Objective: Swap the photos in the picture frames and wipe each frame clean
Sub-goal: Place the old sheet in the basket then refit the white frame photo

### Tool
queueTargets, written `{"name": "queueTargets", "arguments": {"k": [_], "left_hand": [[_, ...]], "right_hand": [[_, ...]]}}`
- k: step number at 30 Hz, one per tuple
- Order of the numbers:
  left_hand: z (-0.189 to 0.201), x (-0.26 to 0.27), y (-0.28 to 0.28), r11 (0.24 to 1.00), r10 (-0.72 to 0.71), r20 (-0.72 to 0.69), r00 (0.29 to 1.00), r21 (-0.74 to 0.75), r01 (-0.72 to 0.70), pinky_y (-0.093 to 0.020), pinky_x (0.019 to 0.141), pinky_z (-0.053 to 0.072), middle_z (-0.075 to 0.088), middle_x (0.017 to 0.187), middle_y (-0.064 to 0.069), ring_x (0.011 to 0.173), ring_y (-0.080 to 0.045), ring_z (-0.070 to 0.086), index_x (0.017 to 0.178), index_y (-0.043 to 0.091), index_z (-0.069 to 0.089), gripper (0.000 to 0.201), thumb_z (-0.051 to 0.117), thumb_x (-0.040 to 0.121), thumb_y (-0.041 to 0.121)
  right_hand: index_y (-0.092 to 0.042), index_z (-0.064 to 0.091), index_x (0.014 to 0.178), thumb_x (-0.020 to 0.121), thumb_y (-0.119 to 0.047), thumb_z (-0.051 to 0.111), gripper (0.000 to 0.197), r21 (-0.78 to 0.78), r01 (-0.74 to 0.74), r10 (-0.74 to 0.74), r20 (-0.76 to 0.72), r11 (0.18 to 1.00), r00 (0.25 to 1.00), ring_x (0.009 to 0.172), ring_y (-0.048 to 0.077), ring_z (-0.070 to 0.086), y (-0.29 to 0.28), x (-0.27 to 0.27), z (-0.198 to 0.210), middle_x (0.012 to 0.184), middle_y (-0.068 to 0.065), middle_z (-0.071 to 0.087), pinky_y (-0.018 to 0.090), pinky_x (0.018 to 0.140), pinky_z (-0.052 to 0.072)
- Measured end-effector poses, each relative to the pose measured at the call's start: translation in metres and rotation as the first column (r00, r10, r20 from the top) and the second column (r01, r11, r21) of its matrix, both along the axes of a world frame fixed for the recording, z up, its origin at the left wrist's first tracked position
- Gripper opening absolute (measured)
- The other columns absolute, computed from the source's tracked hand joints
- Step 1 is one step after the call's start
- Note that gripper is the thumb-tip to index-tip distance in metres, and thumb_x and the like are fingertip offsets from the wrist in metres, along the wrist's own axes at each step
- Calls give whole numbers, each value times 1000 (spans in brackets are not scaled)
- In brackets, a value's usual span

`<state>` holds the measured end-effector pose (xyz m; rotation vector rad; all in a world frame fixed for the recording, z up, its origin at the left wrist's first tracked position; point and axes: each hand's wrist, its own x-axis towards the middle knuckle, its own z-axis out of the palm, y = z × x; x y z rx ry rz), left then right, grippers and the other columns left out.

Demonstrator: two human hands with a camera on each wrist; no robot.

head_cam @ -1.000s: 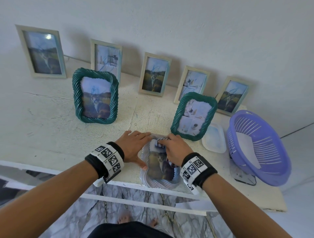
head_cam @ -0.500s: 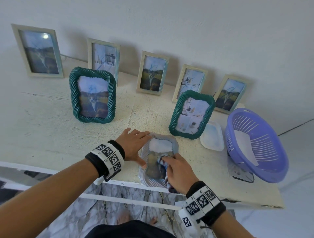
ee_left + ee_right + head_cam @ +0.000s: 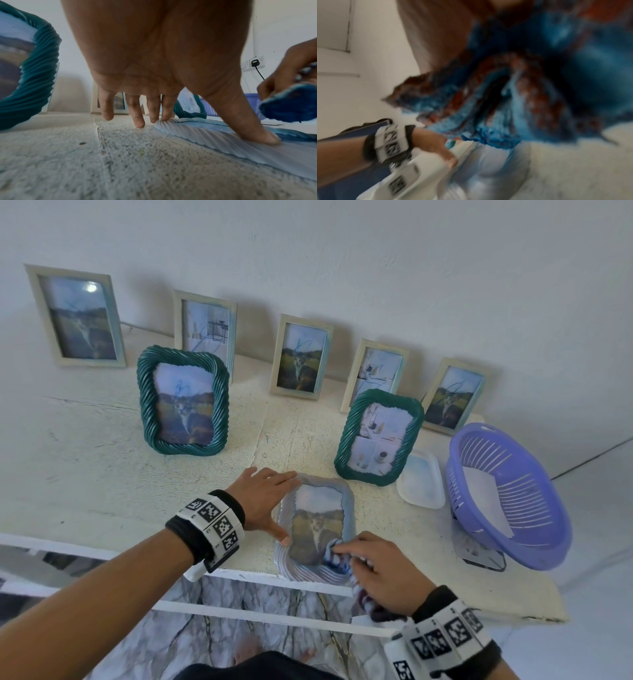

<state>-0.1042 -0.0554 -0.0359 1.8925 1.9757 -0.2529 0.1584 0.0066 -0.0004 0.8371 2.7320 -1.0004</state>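
Lying flat at the near edge of the white table (image 3: 102, 481), the pale blue frame (image 3: 349, 498) is steadied at its left rim by the flat, straight-fingered left hand (image 3: 263, 501); at its near right corner, a blue cloth (image 3: 337, 559) is gripped in the curled right hand (image 3: 380, 573).
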Motion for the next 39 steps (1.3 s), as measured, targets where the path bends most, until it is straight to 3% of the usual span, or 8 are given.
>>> {"name": "queueTargets", "arguments": {"k": [3, 9, 22, 26, 28, 33, 36, 39], "left_hand": [[-2, -1, 0, 1000, 8, 19, 1000, -1, -8, -48, 117, 13, 1, 162, 8, 146, -22, 15, 154, 28, 3, 119, 58, 63, 83], [-8, -2, 0, 1000, 15, 20, 1000, -5, -15, -44, 117, 16, -1, 162, 10, 146, -20, 14, 154, 31, 0, 131, 33, 43, 93], [-12, 4, -20, 977, 206, 162, 965, 24, -213, -40, 119, 14, 6, 162, 10, 147, -15, 10, 152, 38, 6, 124, 31, 47, 99], [-7, 26, -36, 931, 314, 249, 916, 109, -348, -35, 114, 27, 25, 157, 7, 140, -15, 28, 151, 35, 18, 89, 64, 80, 62], [-7, 40, -41, 894, 369, 311, 876, 141, -426, -32, 107, 35, 38, 149, 5, 131, -14, 40, 151, 31, 24, 78, 61, 86, 53], [-5, 71, -37, 768, 518, 425, 743, 152, -622, -31, 91, 47, 57, 134, 2, 112, -14, 58, 146, 26, 38, 62, 57, 91, 47], [1, 88, -29, 741, 547, 420, 724, 159, -652, -29, 89, 45, 59, 132, -1, 113, -17, 59, 145, 26, 39, 59, 53, 92, 50], [11, 100, -24, 711, 544, 493, 679, 159, -685, -26, 85, 43, 60, 131, -1, 113, -18, 59, 143, 27, 40, 58, 56, 92, 48]], "right_hand": [[-26, 65, 117, 95, -8, 49, 33, 59, 168, -165, -57, 984, 985, 90, 9, 58, 30, 15, 11, 102, -2, 58, 12, 77, 40], [-20, 54, 128, 93, -16, 49, 36, 340, 417, -450, 23, 843, 893, 93, 32, 54, 107, 15, 6, 107, 12, 52, 33, 85, 45], [-12, 30, 144, 92, -20, 48, 55, 416, 413, -491, 99, 810, 865, 124, 42, 41, 160, -8, -17, 144, 21, 30, 43, 104, 36], [-9, 50, 131, 91, -21, 52, 41, 541, 388, -385, -123, 747, 914, 118, 37, 46, 120, 14, -8, 134, 19, 45, 42, 98, 42], [-8, 58, 120, 89, -18, 56, 32, 455, 381, -288, -263, 804, 921, 101, 30, 55, 88, 20, -9, 114, 14, 57, 36, 85, 48], [-20, 45, 136, 94, -27, 51, 43, 18, 191, -187, -131, 981, 974, 90, 20, 57, 41, 3, -34, 104, 6, 62, 31, 78, 45], [-18, 51, 126, 91, -25, 52, 36, -46, 301, -305, -169, 952, 937, 84, 21, 55, 42, -6, -49, 90, 6, 60, 34, 74, 46], [-4, 64, 106, 91, -15, 54, 21, -380, 509, -588, -126, 772, 799, 91, 30, 61, 53, -6, -53, 93, 13, 66, 43, 84, 51]]}}
